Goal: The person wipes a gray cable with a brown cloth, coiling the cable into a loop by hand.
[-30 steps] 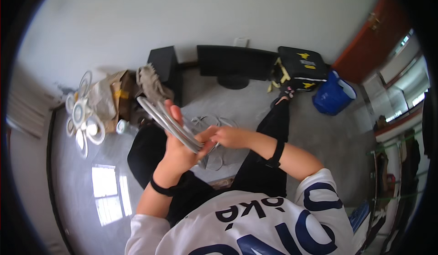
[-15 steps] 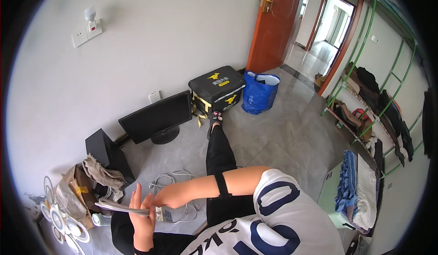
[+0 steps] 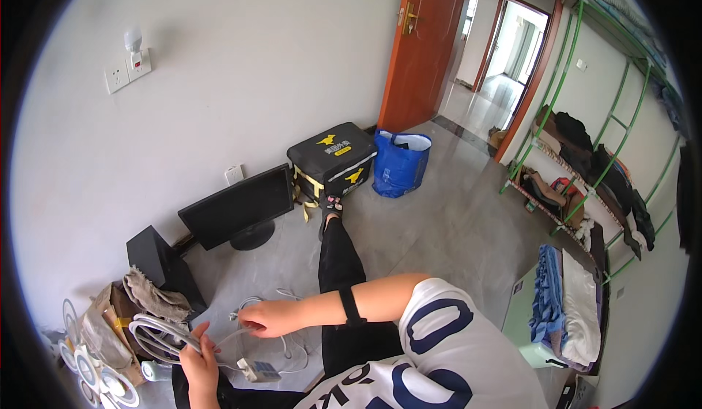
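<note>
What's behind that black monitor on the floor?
Behind the monitor is the pale wall, with a white socket plate showing just above its top edge. Whatever sits directly behind the panel is covered, so I can't tell what's there.

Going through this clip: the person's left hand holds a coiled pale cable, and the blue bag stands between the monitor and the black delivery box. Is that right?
Not quite: the bag's place is wrong. In the head view, the left hand holds the coiled pale cable, and the black delivery box stands between the monitor and the blue bag.
</note>
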A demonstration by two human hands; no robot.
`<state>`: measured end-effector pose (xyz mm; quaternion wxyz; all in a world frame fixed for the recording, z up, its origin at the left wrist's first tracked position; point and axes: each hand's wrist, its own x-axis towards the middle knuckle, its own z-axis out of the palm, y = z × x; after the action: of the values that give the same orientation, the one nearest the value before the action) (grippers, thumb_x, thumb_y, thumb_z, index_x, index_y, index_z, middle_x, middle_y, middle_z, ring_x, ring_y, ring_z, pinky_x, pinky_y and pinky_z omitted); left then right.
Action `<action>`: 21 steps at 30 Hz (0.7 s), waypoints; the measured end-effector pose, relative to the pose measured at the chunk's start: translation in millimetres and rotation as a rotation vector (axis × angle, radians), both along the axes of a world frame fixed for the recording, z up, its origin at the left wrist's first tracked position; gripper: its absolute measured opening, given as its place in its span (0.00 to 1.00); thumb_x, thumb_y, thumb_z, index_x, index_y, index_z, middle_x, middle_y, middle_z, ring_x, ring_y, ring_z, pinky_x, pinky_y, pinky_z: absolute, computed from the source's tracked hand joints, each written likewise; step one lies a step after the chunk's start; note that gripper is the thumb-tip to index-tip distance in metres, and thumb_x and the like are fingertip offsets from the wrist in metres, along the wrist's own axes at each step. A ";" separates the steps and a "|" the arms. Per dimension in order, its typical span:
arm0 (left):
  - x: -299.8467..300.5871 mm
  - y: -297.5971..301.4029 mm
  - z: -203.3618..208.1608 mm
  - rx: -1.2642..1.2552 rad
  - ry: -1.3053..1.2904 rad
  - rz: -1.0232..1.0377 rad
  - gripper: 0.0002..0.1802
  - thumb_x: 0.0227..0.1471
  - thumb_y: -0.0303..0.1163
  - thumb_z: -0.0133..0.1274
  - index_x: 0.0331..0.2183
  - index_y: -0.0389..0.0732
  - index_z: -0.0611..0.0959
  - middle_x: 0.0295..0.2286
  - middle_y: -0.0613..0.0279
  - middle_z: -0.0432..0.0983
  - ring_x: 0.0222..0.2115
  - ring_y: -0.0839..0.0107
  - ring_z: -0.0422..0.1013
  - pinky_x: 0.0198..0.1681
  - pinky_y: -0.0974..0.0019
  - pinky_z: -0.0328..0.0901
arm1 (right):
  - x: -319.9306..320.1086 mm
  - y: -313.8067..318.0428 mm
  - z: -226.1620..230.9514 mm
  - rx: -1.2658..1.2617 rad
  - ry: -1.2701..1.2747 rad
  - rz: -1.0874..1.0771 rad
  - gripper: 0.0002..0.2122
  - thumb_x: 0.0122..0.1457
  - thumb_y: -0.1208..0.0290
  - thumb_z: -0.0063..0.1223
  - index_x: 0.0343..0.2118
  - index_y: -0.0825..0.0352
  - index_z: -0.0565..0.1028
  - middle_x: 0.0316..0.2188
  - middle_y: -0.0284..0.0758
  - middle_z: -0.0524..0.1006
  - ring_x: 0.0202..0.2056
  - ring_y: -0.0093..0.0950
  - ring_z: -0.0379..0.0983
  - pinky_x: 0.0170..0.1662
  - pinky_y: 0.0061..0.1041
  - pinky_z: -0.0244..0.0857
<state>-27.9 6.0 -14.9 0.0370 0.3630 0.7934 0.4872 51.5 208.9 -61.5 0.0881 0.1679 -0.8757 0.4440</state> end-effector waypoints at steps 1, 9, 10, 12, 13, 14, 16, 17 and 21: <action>-0.9 0.3 -0.1 0.004 0.001 0.000 0.12 0.52 0.25 0.39 0.36 0.30 0.74 0.13 0.63 0.66 0.14 0.76 0.67 0.20 0.74 0.63 | -1.4 0.1 -2.1 0.004 0.001 0.000 0.09 0.45 0.73 0.52 0.27 0.68 0.65 0.22 0.38 0.69 0.25 0.37 0.67 0.28 0.31 0.60; -24.0 -14.5 7.3 0.260 0.005 0.129 0.14 0.55 0.28 0.35 0.26 0.29 0.73 0.15 0.62 0.68 0.13 0.79 0.64 0.18 0.76 0.60 | -26.0 19.5 -21.2 -0.085 -0.018 -0.110 0.06 0.46 0.71 0.53 0.26 0.67 0.72 0.22 0.37 0.73 0.24 0.35 0.69 0.26 0.28 0.60; -24.5 -17.8 11.8 0.189 0.030 0.157 0.14 0.55 0.29 0.35 0.26 0.30 0.73 0.15 0.63 0.67 0.13 0.79 0.63 0.17 0.76 0.59 | -27.2 21.0 -9.7 -0.023 0.027 -0.083 0.07 0.47 0.73 0.52 0.29 0.67 0.74 0.26 0.37 0.74 0.24 0.35 0.70 0.28 0.28 0.62; -24.2 -19.9 25.8 0.043 0.031 0.170 0.12 0.54 0.28 0.38 0.28 0.31 0.73 0.13 0.65 0.64 0.11 0.78 0.61 0.15 0.74 0.57 | -24.7 24.0 8.2 -0.032 0.166 -0.083 0.07 0.46 0.74 0.51 0.30 0.67 0.73 0.26 0.36 0.74 0.25 0.34 0.70 0.29 0.28 0.62; -28.8 -19.7 25.2 -0.124 0.049 0.181 0.11 0.53 0.30 0.41 0.29 0.32 0.73 0.11 0.63 0.63 0.10 0.76 0.60 0.15 0.71 0.56 | -24.6 25.7 21.1 -0.043 0.309 -0.084 0.07 0.46 0.75 0.51 0.30 0.67 0.73 0.25 0.34 0.74 0.26 0.33 0.70 0.29 0.28 0.63; -29.2 -18.1 18.8 -0.167 0.116 0.130 0.11 0.53 0.31 0.41 0.28 0.32 0.73 0.10 0.62 0.62 0.10 0.75 0.60 0.15 0.70 0.56 | -21.2 30.9 34.6 -0.044 0.315 -0.061 0.07 0.46 0.75 0.51 0.30 0.67 0.73 0.25 0.34 0.74 0.26 0.33 0.70 0.29 0.28 0.63; -24.9 -7.9 20.8 -0.182 0.027 -0.036 0.14 0.53 0.35 0.41 0.27 0.33 0.73 0.10 0.60 0.63 0.10 0.73 0.60 0.15 0.68 0.54 | -11.2 42.0 66.5 0.300 0.463 -0.075 0.11 0.43 0.78 0.50 0.33 0.67 0.71 0.25 0.33 0.71 0.28 0.31 0.69 0.30 0.27 0.64; -15.7 -7.8 27.6 -0.208 -0.108 -0.028 0.15 0.54 0.36 0.41 0.28 0.33 0.73 0.10 0.62 0.63 0.10 0.75 0.60 0.14 0.69 0.54 | -15.9 38.3 75.3 0.301 0.468 -0.076 0.11 0.43 0.78 0.50 0.33 0.67 0.71 0.25 0.33 0.71 0.28 0.31 0.69 0.30 0.27 0.64; -3.5 -12.8 18.0 0.031 -0.408 -0.178 0.27 0.55 0.50 0.32 0.26 0.35 0.73 0.09 0.71 0.58 0.09 0.83 0.54 0.13 0.77 0.48 | -31.2 31.6 106.3 0.455 0.923 -0.116 0.09 0.43 0.76 0.47 0.31 0.68 0.68 0.21 0.32 0.65 0.24 0.30 0.65 0.26 0.25 0.62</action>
<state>-31.4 -6.9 3.1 0.2342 0.3259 0.7268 0.5574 20.3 240.4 44.8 0.4510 0.3126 -0.8278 0.1164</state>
